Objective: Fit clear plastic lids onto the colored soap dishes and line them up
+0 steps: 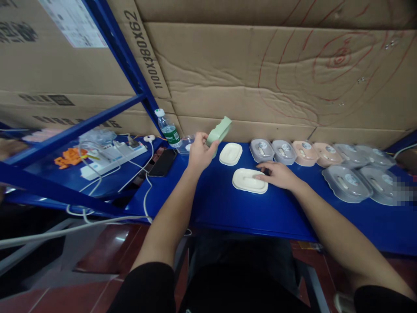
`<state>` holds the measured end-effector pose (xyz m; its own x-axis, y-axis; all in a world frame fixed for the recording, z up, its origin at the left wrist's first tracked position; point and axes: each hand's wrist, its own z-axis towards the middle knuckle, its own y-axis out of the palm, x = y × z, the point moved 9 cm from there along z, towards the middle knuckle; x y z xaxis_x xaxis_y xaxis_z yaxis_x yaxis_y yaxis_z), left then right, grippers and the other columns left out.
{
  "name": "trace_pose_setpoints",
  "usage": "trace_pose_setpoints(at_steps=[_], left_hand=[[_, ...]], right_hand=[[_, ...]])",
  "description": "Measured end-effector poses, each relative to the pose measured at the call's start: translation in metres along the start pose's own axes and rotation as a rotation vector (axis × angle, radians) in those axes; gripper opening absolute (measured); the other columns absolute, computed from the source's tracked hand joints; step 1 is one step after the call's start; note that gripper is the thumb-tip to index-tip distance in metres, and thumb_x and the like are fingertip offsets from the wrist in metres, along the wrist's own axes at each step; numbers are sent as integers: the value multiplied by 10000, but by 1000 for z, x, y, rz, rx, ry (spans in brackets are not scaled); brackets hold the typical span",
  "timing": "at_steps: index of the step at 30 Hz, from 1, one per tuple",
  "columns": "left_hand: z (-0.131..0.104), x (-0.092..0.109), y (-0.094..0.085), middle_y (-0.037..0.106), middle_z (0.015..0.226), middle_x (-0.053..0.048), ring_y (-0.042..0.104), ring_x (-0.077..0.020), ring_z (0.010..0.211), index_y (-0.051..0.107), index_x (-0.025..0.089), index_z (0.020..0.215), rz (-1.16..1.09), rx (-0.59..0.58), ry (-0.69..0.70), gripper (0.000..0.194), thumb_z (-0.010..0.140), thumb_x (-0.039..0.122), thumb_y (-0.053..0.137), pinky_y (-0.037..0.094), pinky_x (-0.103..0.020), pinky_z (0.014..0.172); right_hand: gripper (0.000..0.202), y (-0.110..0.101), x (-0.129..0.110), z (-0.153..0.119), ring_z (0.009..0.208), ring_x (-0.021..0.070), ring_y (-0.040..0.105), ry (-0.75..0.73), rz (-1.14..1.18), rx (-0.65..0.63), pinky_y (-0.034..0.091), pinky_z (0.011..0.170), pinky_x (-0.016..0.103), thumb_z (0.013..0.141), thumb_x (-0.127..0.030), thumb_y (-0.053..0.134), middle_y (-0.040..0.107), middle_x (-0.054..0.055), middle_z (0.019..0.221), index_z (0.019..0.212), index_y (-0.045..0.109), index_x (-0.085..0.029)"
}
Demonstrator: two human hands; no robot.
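Observation:
My left hand (201,153) is raised over the back of the table, its fingers closed around a pale green plastic piece (220,131) with a wavy edge. My right hand (280,174) is at the right end of a cream oval plastic dish (249,181), its thumb on the dish and its index finger along the far side. The dish lies on the blue table. Behind it and to the left sits a second, smaller-looking cream plastic piece (230,154), touched by neither hand.
Several lidded plastic boxes (305,153) in grey and peach line the right side. A water bottle (169,132), clear plastic cup (186,144), phone (163,163) and power strip (114,160) with cables stand left. Blue metal posts (122,56) and cardboard (228,65) bound the table.

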<state>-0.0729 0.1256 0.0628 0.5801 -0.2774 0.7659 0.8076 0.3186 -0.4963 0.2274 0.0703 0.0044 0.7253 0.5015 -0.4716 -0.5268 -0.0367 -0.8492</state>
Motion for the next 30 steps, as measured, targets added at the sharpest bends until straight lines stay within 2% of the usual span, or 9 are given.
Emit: trace_pose_setpoints(at_steps=[3,6,8,11,13,15,17,25,30], left_hand=[[-10,12,18,530,638,76,501,-109,457,420,269,1048,-321,-107,-27,271,984,479,579,386,-247,487],[-26,24,49,432,546,107,437,-92,389,428,270,1018,-433,-305,-66,314,996,564,536,311,-227,433],[-37,28,68,411,536,113,413,-87,369,435,265,995,-474,-417,-87,336,994,589,522,292,-223,416],[-46,28,83,416,549,105,399,-93,381,462,255,993,-479,-478,-91,306,1019,560,465,323,-234,428],[-45,28,81,503,611,65,494,-115,481,512,241,1000,-377,-442,-26,291,1038,517,430,411,-254,511],[-43,30,76,630,747,2,612,-154,677,572,225,981,-184,-398,85,310,1047,486,418,483,-288,658],[-44,31,76,704,867,-42,656,-193,829,618,216,943,15,-409,166,353,1054,475,406,490,-315,752],[-58,40,89,788,986,-95,710,-237,937,731,189,917,389,-607,281,484,1078,409,331,497,-332,821],[-74,28,109,779,1172,-119,716,-286,1089,753,189,1102,541,-801,295,501,1085,416,306,529,-373,880]], right_hand=[[518,-11,2,-2,750,242,689,60,46,118,555,721,410,887,-567,734,785,89,1079,1304,703,-262],[585,-23,0,-5,689,228,654,92,123,225,534,671,395,883,-605,719,774,86,1020,1340,652,-244],[543,-30,0,-7,676,225,633,120,177,292,504,637,375,885,-647,694,752,71,913,1230,676,-228],[493,-38,5,-9,643,204,583,176,240,350,446,595,341,878,-722,651,674,34,730,860,662,-230],[557,-35,7,-8,608,183,550,211,279,297,421,579,326,864,-759,638,632,18,644,688,591,-233],[604,-30,8,-8,568,166,529,253,315,214,408,566,319,862,-775,625,612,13,585,610,564,-229],[629,-26,9,-8,532,154,515,309,333,138,400,554,316,875,-775,606,607,19,550,571,566,-225],[630,-2,14,-21,484,138,542,507,298,-283,413,524,296,865,-791,593,657,40,580,635,626,-205],[684,10,13,-25,544,182,613,489,16,-479,415,570,313,863,-834,541,679,64,589,633,656,-200]])
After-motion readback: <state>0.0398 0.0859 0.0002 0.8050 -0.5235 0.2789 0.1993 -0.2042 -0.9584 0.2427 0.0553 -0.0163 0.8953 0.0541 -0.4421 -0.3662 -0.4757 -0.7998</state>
